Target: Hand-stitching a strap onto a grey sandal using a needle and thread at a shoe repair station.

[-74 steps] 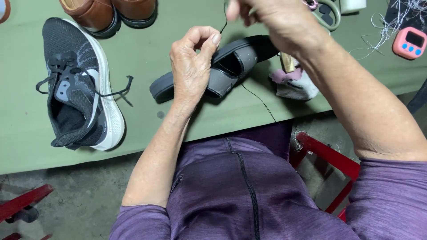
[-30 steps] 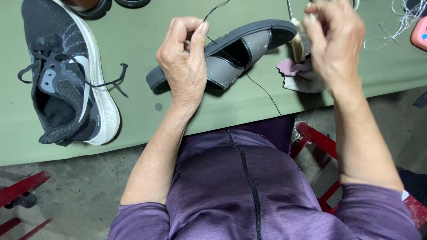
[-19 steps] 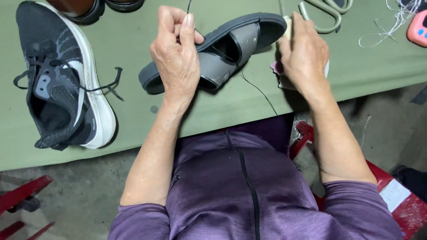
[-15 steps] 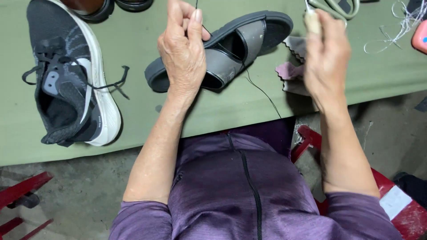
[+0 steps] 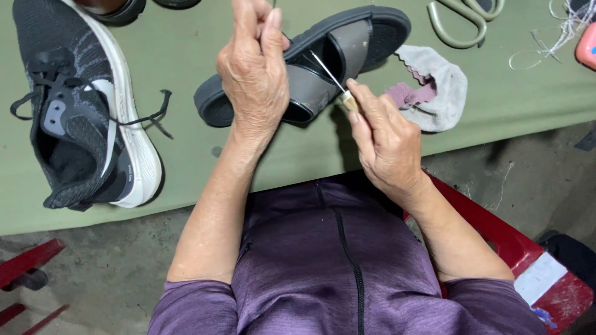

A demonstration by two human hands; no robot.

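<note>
Your right hand (image 5: 388, 142) has come down from the upper right of the frame to the centre. It is clenched round an awl (image 5: 338, 90): a pale handle at the fingertips, the thin metal point aimed up-left at the sandal (image 5: 310, 68). Half a second ago that hand was higher, near the scissors (image 5: 462, 18), with no tool tip showing.

Your left hand (image 5: 254, 71) has stayed put above the sandal, fingers pinched together at the top edge of the frame; earlier pictures show a dark thread there, now too fine to tell.

The sandal lies on the desk (image 5: 186, 167), upper centre, grey strap toward the awl tip; touching or just short, I cannot tell. My reading: from fetching the tool to stitching at the strap.

Sneaker (image 5: 81, 111) at left, cloth (image 5: 434, 87) at right, both unmoved.
</note>
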